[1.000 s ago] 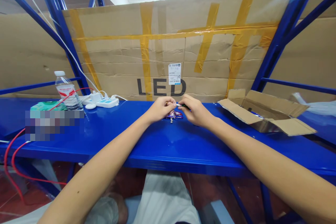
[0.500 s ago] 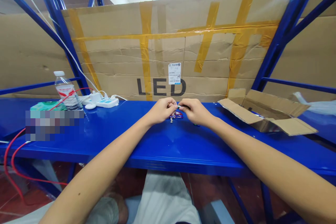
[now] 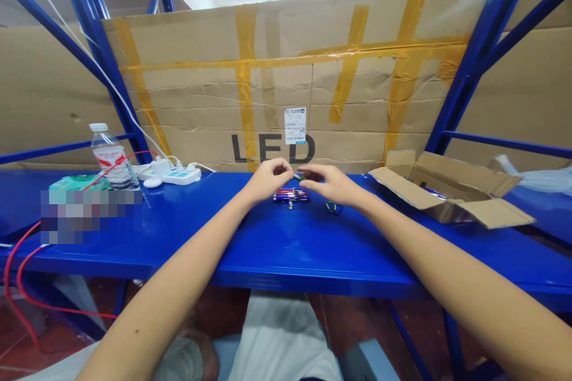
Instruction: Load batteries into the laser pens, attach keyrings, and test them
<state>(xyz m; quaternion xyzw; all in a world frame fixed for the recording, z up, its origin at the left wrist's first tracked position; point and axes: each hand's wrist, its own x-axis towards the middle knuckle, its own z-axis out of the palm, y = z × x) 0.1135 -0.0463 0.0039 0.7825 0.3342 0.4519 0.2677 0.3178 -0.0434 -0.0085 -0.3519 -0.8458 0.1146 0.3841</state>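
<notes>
Near the back of the blue table, my left hand [image 3: 271, 180] is closed, its thumb and fingertips pinching one end of a small green piece [image 3: 299, 177]; its exact kind is too small to tell. My right hand [image 3: 329, 183] is just right of it, thumb and fingers apart around the piece's other end, not gripping. Below the hands lie several shiny red and blue metal tubes [image 3: 291, 195], side by side. A small silvery metal part [image 3: 291, 205] is in front of them. Under my right wrist rests a dark carabiner-like clip [image 3: 333, 208] with blue and green on it.
An open cardboard box [image 3: 440, 208] stands on the right. At the left are a water bottle [image 3: 115, 158], a white power strip [image 3: 181, 175], a green packet [image 3: 80, 183] and red cables [image 3: 27, 274]. A large taped cardboard sheet [image 3: 196, 101] closes off the back.
My right hand has loosened its fingers from the small piece and opened. My left hand has shifted slightly left with it, and more of the tubes and the clip now show.
</notes>
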